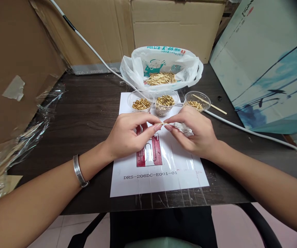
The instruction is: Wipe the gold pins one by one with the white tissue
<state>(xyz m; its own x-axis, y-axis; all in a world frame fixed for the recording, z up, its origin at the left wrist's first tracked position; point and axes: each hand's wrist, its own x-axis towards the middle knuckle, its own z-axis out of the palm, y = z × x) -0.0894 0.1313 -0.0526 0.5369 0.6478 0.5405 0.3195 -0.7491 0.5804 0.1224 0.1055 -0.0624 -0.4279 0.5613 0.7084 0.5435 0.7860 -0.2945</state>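
Between my two hands, just above the printed sheet (159,187), a thin gold-coloured metal pin (161,123) is pinched. My left hand (131,134) grips its left end between thumb and forefinger. The right end sits between the thumb and forefinger of my right hand (196,132), which also has a crumpled white tissue (183,128) tucked in the palm. Behind the hands stand three clear plastic cups: the left cup (130,100), the middle cup (163,109) and the right cup (208,100), all with small gold-coloured metal parts.
A white plastic bag (130,74) with many gold-coloured pins stands behind the cups. A wooden stick (217,109) leans out of the right cup. A white cable (94,51) crosses the dark table (86,103). Cardboard (174,31) and a painted panel (269,75) border the workspace.
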